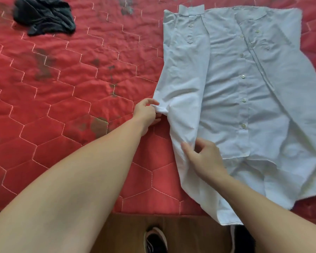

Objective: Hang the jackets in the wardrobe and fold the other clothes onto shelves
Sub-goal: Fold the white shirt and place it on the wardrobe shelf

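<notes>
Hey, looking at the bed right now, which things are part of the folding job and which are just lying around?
Part of the job:
- white shirt, spread on the bed, buttons up
- left hand, pinching the shirt's left edge
- right hand, gripping the fabric lower down
- dark garment, crumpled at the far left, not yet folded

Just there:
- red quilt
- wooden floor
- dark shoe

Both bare forearms reached forward. The left hand was stretched farther out, its fingers curled in a pinch. The right hand sat nearer the body, thumb and fingers bent, gripping, knuckles facing up.
</notes>
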Demonstrator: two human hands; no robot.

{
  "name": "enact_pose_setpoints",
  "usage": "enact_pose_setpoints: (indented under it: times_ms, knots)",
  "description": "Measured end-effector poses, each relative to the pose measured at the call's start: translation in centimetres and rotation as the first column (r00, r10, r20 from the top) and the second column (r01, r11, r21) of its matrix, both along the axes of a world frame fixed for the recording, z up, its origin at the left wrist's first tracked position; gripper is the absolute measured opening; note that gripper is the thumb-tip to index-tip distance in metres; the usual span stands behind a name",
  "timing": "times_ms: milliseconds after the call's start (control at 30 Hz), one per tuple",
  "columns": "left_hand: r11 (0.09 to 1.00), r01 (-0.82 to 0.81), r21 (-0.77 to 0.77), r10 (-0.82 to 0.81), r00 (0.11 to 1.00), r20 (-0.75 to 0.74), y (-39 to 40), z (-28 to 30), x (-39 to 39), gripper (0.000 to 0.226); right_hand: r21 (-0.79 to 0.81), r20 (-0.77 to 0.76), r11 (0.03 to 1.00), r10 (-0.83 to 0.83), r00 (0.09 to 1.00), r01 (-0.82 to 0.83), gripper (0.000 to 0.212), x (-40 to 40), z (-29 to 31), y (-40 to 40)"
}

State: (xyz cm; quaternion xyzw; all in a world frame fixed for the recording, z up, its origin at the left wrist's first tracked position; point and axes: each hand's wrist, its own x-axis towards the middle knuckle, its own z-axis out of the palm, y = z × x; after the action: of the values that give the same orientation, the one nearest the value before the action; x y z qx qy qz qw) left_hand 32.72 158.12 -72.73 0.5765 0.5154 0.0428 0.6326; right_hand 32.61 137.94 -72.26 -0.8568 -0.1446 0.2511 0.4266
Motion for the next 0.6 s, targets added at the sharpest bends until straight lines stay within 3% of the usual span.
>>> enact_pose_setpoints:
  times_ms: [133,233,333,433,500,567,600]
  knots:
    - [0.998,-0.068,-0.013,0.068,0.998,-0.003,1.3,0.2,0.6,0.039,-0.002,0.180,0.994,0.111,0.977,-0.112,0.046,-1.9,0.6,-2.3]
    - [0.999,-0.025,-0.046,0.024,0.999,-0.039,1.6,0.2,1.0,0.036,-0.031,0.146,0.988,0.151,0.978,-0.148,0.045,-2.3,0.0,-2.2]
    - [0.993,0.117,-0.026,-0.118,0.992,-0.052,2.5,-0.2,0.3,0.013,-0.107,0.094,0.975,0.204,0.975,-0.193,0.043,-2.5,-0.6,-1.9]
    - [0.958,0.174,0.228,-0.155,0.983,-0.102,4.0,-1.1,-0.7,0.013,-0.199,0.005,0.950,0.245,0.970,-0.239,0.047,-2.3,-1.1,-2.0]
    - [0.895,0.253,0.367,-0.164,0.953,-0.256,3.8,-1.3,-1.4,0.022,-0.273,-0.024,0.924,0.272,0.962,-0.268,0.049,-2.2,-0.9,-1.7]
    - [0.769,0.361,0.528,-0.155,0.906,-0.394,2.5,-0.9,-2.4,0.037,-0.347,0.004,0.903,0.271,0.963,-0.253,0.051,-2.2,-0.4,-1.5]
    - [0.678,0.398,0.618,-0.173,0.903,-0.393,1.1,-0.4,-2.9,0.043,-0.369,0.064,0.905,0.250,0.966,-0.210,0.050,-2.0,-0.2,-1.6]
